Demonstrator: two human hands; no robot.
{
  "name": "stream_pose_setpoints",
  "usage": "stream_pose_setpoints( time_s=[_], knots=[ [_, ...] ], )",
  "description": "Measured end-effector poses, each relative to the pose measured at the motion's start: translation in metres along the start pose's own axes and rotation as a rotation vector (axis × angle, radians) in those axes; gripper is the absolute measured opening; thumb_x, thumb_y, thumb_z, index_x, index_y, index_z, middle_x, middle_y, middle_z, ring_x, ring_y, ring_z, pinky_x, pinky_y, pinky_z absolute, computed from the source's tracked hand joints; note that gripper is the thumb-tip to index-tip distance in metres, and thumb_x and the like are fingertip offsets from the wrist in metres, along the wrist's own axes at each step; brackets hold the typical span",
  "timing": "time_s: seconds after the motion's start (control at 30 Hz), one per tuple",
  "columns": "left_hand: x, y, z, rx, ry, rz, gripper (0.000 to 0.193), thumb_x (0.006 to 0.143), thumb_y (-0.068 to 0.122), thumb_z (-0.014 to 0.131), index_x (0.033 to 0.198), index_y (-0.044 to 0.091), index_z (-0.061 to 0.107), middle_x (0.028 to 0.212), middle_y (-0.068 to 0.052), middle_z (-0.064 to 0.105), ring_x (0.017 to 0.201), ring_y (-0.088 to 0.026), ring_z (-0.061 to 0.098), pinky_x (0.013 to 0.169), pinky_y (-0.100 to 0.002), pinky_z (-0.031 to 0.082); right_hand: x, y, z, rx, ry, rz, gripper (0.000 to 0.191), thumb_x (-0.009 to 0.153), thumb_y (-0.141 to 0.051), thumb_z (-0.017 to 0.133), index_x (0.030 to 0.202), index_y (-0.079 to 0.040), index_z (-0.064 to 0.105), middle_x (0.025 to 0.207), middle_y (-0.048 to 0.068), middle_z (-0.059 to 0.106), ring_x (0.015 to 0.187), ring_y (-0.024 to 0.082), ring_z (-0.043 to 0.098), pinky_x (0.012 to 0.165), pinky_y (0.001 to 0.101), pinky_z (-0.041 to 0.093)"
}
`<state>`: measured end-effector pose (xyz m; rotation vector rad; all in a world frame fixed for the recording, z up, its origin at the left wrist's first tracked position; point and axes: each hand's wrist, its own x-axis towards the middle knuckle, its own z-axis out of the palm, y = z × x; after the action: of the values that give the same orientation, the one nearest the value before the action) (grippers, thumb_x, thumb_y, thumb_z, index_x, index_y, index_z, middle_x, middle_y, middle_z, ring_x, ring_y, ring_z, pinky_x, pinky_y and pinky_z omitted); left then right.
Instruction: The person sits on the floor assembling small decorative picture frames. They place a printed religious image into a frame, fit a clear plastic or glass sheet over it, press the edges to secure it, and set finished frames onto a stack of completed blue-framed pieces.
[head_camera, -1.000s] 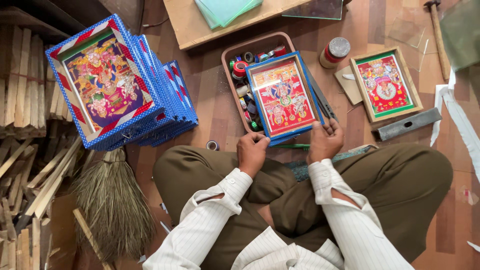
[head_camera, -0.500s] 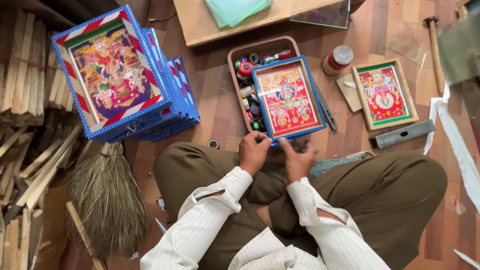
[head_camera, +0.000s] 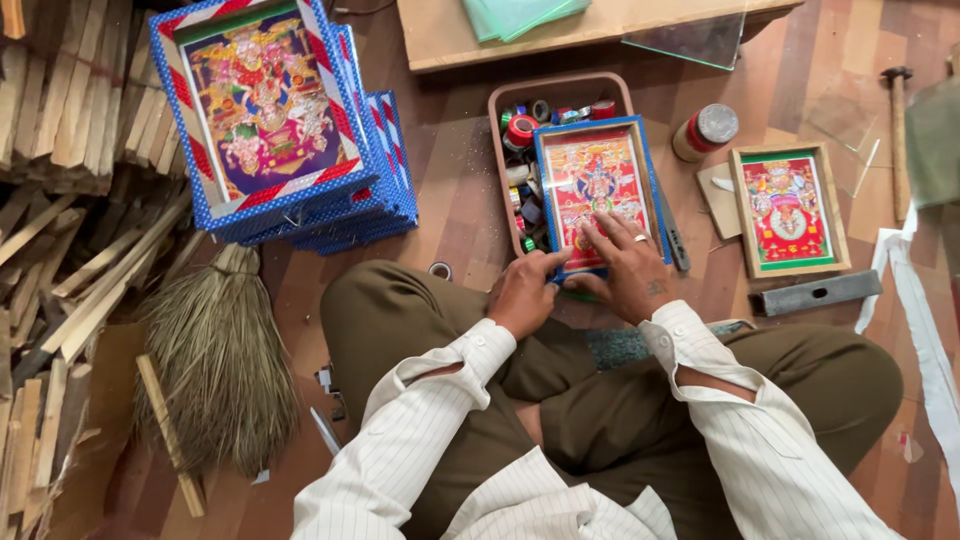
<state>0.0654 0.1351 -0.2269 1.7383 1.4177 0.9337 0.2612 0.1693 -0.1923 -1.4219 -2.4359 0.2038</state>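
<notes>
A small picture in a blue frame (head_camera: 598, 182) lies tilted across a brown tray (head_camera: 497, 150) of tape rolls in front of my crossed legs. My left hand (head_camera: 525, 292) pinches the frame's near left corner. Flat on the picture's lower half rests my right hand (head_camera: 628, 268), fingers spread, a ring on one finger. Both sleeves are white with thin stripes.
A stack of larger blue-framed pictures (head_camera: 280, 120) stands at the left, beside wood strips (head_camera: 60, 130) and a broom (head_camera: 220, 350). At the right lie a wood-framed picture (head_camera: 790, 210), a metal bar (head_camera: 815, 293), a jar (head_camera: 705, 130), a hammer (head_camera: 897, 130) and glass panes (head_camera: 690, 40).
My right hand left the frame's right side, came in beside my left hand, and now lies flat on the picture. The view has shifted a little.
</notes>
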Motion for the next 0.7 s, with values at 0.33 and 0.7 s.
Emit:
stream_pose_setpoints(
  time_s=[0.33, 0.7],
  knots=[
    [0.005, 0.001, 0.007, 0.088, 0.027, 0.051, 0.044, 0.08, 0.0, 0.067, 0.122, 0.015, 0.071, 0.1, -0.011, 0.069, 0.099, -0.037, 0.064, 0.086, -0.047, 0.051, -0.002, 0.007, 0.008, -0.142, -0.001, -0.081, 0.082, 0.076, -0.049, 0.081, 0.136, 0.003, 0.06, 0.144, 0.024, 0.057, 0.135, 0.041, 0.051, 0.111, 0.0482, 0.042],
    [0.007, 0.008, 0.004, 0.188, -0.029, 0.096, 0.047, 0.078, 0.001, 0.067, 0.123, 0.016, 0.071, 0.099, -0.008, 0.069, 0.097, -0.034, 0.063, 0.084, -0.046, 0.051, 0.0, 0.03, -0.014, -0.253, -0.075, -0.236, 0.075, 0.079, -0.051, 0.077, 0.137, -0.007, 0.06, 0.139, 0.013, 0.062, 0.13, 0.03, 0.056, 0.103, 0.0462, 0.045]
  ],
)
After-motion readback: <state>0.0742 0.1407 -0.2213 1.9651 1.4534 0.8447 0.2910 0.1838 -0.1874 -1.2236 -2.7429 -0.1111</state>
